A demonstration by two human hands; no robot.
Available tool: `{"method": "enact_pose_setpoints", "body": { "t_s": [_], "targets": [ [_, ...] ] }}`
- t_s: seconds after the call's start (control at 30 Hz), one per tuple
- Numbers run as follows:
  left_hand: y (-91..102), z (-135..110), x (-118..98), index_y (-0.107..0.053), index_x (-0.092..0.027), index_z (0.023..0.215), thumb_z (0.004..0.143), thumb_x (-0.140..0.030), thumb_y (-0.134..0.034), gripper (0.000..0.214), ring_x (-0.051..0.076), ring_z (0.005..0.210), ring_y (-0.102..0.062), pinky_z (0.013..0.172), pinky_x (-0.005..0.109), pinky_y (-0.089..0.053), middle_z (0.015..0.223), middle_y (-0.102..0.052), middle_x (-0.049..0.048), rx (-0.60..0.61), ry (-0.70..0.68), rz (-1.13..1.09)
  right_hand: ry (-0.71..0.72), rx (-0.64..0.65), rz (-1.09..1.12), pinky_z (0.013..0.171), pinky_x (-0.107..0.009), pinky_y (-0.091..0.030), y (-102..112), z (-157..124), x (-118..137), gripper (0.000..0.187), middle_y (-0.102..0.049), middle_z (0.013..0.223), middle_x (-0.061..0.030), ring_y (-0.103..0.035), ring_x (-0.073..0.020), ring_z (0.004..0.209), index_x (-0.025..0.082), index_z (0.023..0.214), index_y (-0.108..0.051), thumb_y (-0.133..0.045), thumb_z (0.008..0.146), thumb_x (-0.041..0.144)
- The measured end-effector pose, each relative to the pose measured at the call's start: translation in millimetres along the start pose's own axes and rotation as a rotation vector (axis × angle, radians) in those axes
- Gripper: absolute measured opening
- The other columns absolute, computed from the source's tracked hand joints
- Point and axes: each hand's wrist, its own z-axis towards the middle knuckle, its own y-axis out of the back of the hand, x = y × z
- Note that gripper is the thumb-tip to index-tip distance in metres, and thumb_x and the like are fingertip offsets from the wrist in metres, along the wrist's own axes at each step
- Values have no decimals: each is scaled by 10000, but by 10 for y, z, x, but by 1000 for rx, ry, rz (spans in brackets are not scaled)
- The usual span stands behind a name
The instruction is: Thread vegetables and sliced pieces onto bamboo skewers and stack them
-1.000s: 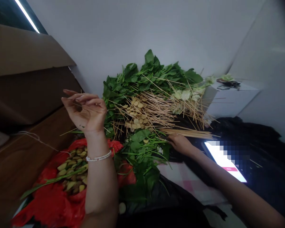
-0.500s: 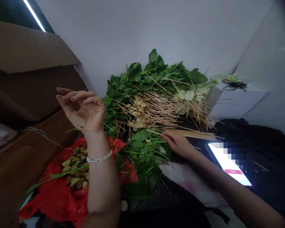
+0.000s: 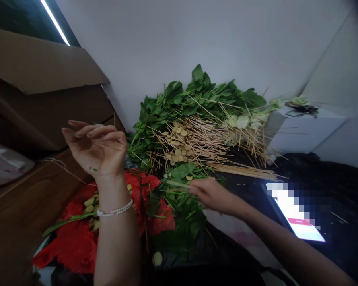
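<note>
My left hand (image 3: 97,151) is raised over the red plastic bag (image 3: 77,248), palm up, its fingers loosely curved and apart with nothing seen between them. Bits of green stick to the palm. Lower and to the right, my right hand (image 3: 210,193) pinches a pale thin stick, probably a bamboo skewer (image 3: 176,184), blurred and pointing left. Loose leafy greens (image 3: 181,204) lie beneath it. Potato slices (image 3: 91,206) fill the red bag, partly hidden by my left forearm. Behind my right hand rests a bundle of bare bamboo skewers (image 3: 247,171).
Skewered potato slices (image 3: 180,135), skewered pale leaves (image 3: 241,123) and a heap of leafy greens (image 3: 197,87) stand against the wall. A lit phone (image 3: 308,234) lies at right, near a white box (image 3: 304,133). At left is a cardboard box (image 3: 47,107).
My right hand has moved left and slightly down, away from the skewer bundle, with the stick in it. My left hand has shifted a little left and down, still open. The view has shifted slightly.
</note>
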Motion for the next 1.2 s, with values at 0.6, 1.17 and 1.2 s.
{"method": "enact_pose_setpoints", "body": {
  "t_s": [0.6,1.17,1.2],
  "targets": [
    [959,-1075,795,-752,-215,900,837,-224,-627,140,195,845,-642,792,312,-472,889,-721,53,585,328,1434,-510,-249,-344,656,-300,-466,234,-749,-389,345,-726,998,-71,-691,-241,845,224,1080,-630,-319,986,338],
    [1139,-1012,897,-729,-204,960,881,-149,-513,237,243,897,-574,778,346,-443,908,-682,92,913,192,1927,-696,-626,-676,442,-355,-416,675,-550,-258,641,-715,808,-161,-638,-295,514,109,1529,-69,-306,972,320],
    [1130,-983,877,-726,-200,951,884,-150,-503,239,238,892,-574,784,348,-442,919,-672,95,875,195,1891,-679,-656,-666,464,-367,-435,704,-533,-220,635,-715,856,-165,-644,-294,535,118,1529,-79,-306,970,315]
  ]
}}
